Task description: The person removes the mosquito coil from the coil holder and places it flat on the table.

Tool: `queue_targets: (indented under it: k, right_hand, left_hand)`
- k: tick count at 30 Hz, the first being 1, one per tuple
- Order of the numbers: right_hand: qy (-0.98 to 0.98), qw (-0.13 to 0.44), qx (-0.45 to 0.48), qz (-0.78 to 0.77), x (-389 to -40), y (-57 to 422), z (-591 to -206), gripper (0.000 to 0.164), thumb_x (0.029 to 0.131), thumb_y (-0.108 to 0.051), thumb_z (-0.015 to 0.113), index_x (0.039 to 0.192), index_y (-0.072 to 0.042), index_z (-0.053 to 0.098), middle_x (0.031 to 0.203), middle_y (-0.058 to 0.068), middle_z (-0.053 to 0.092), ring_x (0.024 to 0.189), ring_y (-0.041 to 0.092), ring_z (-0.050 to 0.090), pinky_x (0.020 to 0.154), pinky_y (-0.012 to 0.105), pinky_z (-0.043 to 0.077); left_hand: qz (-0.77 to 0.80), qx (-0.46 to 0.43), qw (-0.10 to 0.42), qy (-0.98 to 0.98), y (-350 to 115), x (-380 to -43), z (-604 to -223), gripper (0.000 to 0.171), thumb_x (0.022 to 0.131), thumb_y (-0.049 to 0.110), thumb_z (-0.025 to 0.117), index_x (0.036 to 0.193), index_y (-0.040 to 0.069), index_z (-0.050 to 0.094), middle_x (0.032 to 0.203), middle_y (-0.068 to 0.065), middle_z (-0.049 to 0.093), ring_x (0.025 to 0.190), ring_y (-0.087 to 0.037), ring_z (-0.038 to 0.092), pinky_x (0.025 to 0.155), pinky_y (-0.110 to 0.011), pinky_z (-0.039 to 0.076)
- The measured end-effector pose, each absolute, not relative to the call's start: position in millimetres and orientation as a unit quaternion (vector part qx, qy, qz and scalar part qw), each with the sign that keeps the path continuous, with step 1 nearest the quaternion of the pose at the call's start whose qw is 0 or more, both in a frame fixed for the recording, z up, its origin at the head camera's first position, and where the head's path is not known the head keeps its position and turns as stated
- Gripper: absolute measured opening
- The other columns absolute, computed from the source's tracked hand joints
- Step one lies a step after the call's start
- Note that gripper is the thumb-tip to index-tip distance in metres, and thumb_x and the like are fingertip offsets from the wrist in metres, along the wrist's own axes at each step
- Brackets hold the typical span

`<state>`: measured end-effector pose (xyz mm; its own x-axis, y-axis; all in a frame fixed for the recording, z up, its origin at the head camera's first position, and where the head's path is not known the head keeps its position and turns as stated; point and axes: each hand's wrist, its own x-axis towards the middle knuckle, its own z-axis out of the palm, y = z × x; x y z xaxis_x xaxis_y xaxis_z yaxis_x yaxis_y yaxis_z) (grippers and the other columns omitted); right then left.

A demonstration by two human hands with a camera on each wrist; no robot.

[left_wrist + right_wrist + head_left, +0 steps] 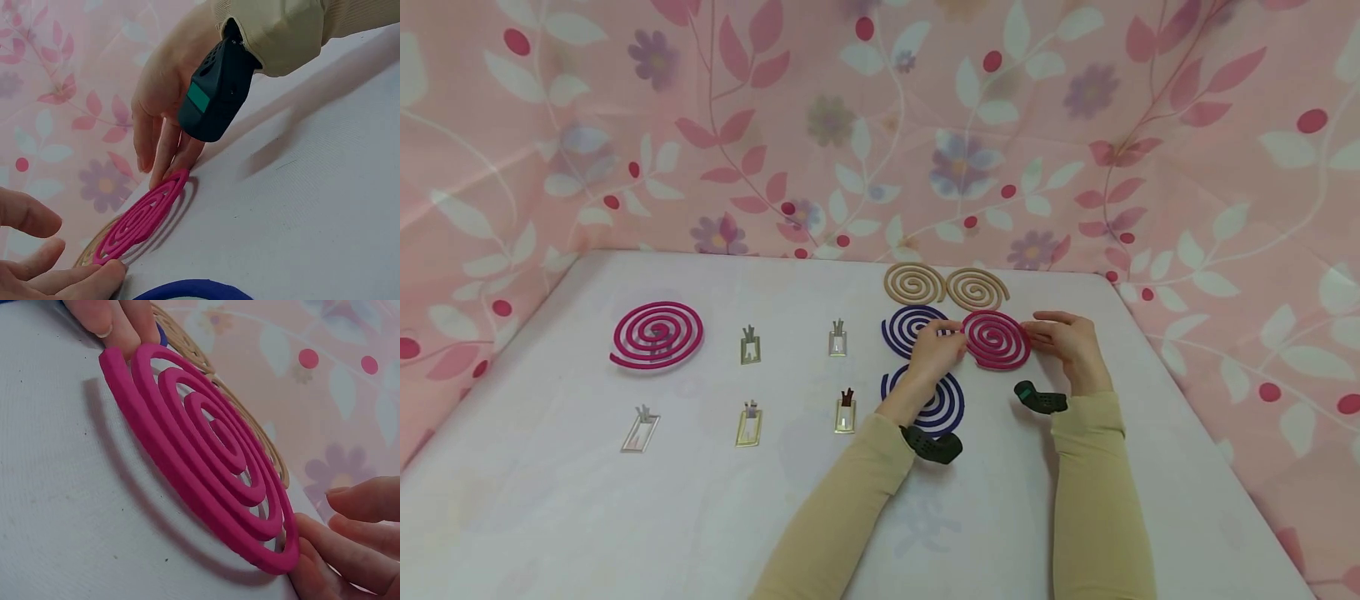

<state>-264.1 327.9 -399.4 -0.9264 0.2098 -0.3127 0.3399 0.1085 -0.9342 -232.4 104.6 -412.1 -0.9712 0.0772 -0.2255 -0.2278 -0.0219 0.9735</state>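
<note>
A pink mosquito coil [996, 340] is held slightly above the table between both hands, its shadow showing beneath it in the right wrist view. My left hand [927, 358] holds the coil's left edge with its fingertips, reaching over two dark blue mosquito coils [951, 404]. On the opposite edge, my right hand [1070, 346] grips the coil between thumb and fingers; its other fingers [369, 499] stay off the coil. Just behind lie two tan mosquito coils [977, 289], side by side. Part of each blue coil is hidden by the left hand and wrist.
Another pink mosquito coil [658, 335] sits at the table's left, apparently raised on a small stand. Several small metal coil stands [845, 415] are spread over the left and middle of the white table [587, 517]. Pink floral cloth [880, 125] hangs behind.
</note>
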Motion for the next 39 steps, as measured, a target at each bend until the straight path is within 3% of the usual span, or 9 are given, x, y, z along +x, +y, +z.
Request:
queue_targets:
  k: [7,12,17,20,25,27,34,39]
  right_hand:
    - [0.759,0.048,0.174,-0.625,-263.6,325.0,-396.9,0.054,0.097,-0.011,0.063,0.144,0.009,0.043,0.079,-0.009,0.073,0.086,0.006,0.073,0.089,0.028,0.056]
    - [0.771,0.048,0.172,-0.612,-261.6,323.9,-392.9,0.054,0.098,-0.012,0.061,0.145,0.007,0.043,0.083,-0.009,0.073,0.09,0.009,0.074,0.094,0.033,0.053]
    - [0.773,0.052,0.176,-0.607,-259.6,322.6,-390.2,0.055,0.098,-0.014,0.061,0.146,0.005,0.042,0.084,-0.009,0.072,0.092,0.01,0.074,0.095,0.034,0.052]
    - [0.771,0.054,0.178,-0.609,-259.5,322.8,-390.6,0.055,0.098,-0.015,0.062,0.146,0.005,0.042,0.084,-0.01,0.072,0.091,0.009,0.074,0.093,0.031,0.053]
    - [0.767,0.049,0.196,-0.609,-260.9,322.9,-393.1,0.053,0.098,-0.015,0.062,0.146,0.003,0.045,0.083,-0.01,0.071,0.092,0.01,0.074,0.089,0.027,0.055]
    - [0.764,0.046,0.202,-0.611,-261.4,322.7,-393.8,0.053,0.098,-0.016,0.062,0.146,0.002,0.045,0.083,-0.009,0.071,0.091,0.01,0.073,0.088,0.026,0.056]
    - [0.753,0.04,0.214,-0.621,-262.6,320.8,-395.1,0.052,0.098,-0.016,0.062,0.145,0.002,0.047,0.093,-0.003,0.071,0.089,0.008,0.072,0.089,0.025,0.056]
    - [0.755,0.039,0.218,-0.617,-262.7,317.5,-395.3,0.051,0.098,-0.016,0.062,0.145,0.0,0.047,0.11,0.006,0.069,0.094,0.01,0.072,0.094,0.029,0.053]
  left_hand:
    - [0.685,-0.032,0.129,0.716,104.0,-231.2,-407.0,0.041,0.09,0.015,0.061,0.13,0.008,0.059,0.101,-0.003,0.058,0.086,-0.015,0.05,0.076,-0.026,0.04]
    - [0.684,-0.03,0.144,0.714,104.5,-230.6,-404.4,0.043,0.092,0.017,0.061,0.134,0.009,0.056,0.128,-0.011,0.056,0.109,-0.022,0.053,0.096,-0.035,0.045]
    - [0.685,-0.027,0.15,0.712,104.9,-229.6,-401.6,0.043,0.094,0.018,0.059,0.136,0.01,0.055,0.148,-0.015,0.046,0.133,-0.028,0.046,0.111,-0.045,0.039]
    - [0.689,-0.023,0.155,0.708,105.0,-229.5,-401.7,0.044,0.094,0.017,0.058,0.137,0.009,0.053,0.146,-0.015,0.048,0.127,-0.026,0.049,0.11,-0.044,0.041]
    - [0.702,-0.017,0.165,0.693,106.0,-230.5,-402.6,0.046,0.093,0.013,0.057,0.139,0.007,0.053,0.137,-0.013,0.054,0.11,-0.026,0.059,0.093,-0.032,0.047]
    - [0.707,-0.014,0.166,0.688,106.7,-231.0,-403.2,0.047,0.093,0.012,0.057,0.139,0.006,0.053,0.139,-0.013,0.054,0.111,-0.029,0.06,0.09,-0.029,0.047]
    - [0.724,-0.003,0.165,0.67,106.9,-232.7,-407.3,0.047,0.094,0.011,0.056,0.14,0.003,0.05,0.148,-0.016,0.048,0.126,-0.027,0.055,0.105,-0.037,0.047]
    - [0.732,-0.001,0.167,0.661,106.7,-233.5,-410.3,0.049,0.094,0.012,0.056,0.141,0.002,0.049,0.15,-0.018,0.047,0.126,-0.031,0.055,0.108,-0.04,0.045]
